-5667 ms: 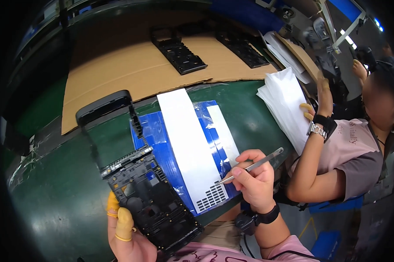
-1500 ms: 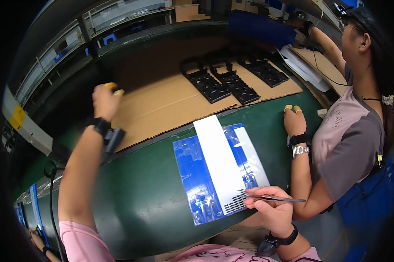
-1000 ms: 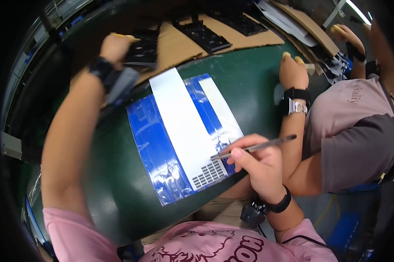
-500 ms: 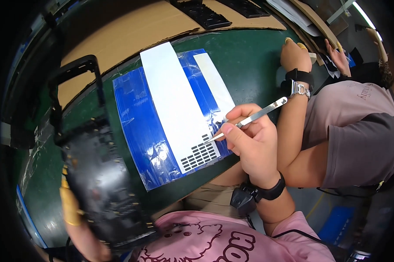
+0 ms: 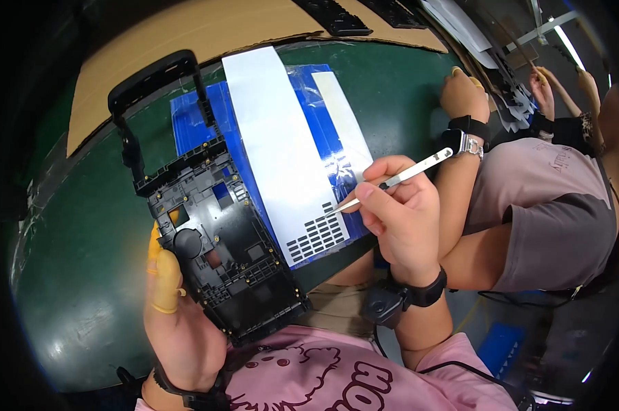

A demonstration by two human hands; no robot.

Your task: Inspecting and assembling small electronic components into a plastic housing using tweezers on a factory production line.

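My left hand (image 5: 169,291), with yellow finger cots on its fingers, grips a black plastic frame (image 5: 231,240) by its left edge. The frame is tilted, its ribbed inner side showing, and a handle-like loop (image 5: 152,75) extends from its far end. Part of my fingers is hidden behind it. My right hand (image 5: 405,219) pinches metal tweezers (image 5: 419,168), whose tips touch the white sheet (image 5: 275,144) beside the rows of small black rectangular stickers (image 5: 316,240). Whether a sticker sits between the tips is too small to tell.
Under the sheet lies a blue plastic-wrapped board (image 5: 316,116) with a pale strip (image 5: 340,116) on its right. Cardboard (image 5: 255,20) and black plastic parts (image 5: 333,17) are at the far side of the green table (image 5: 83,274). A co-worker's arm (image 5: 457,178) rests close on the right.
My left hand has brought the black frame rightward, over the left side of the blue board, and turned its inner side into view. My right hand with the tweezers has barely shifted.
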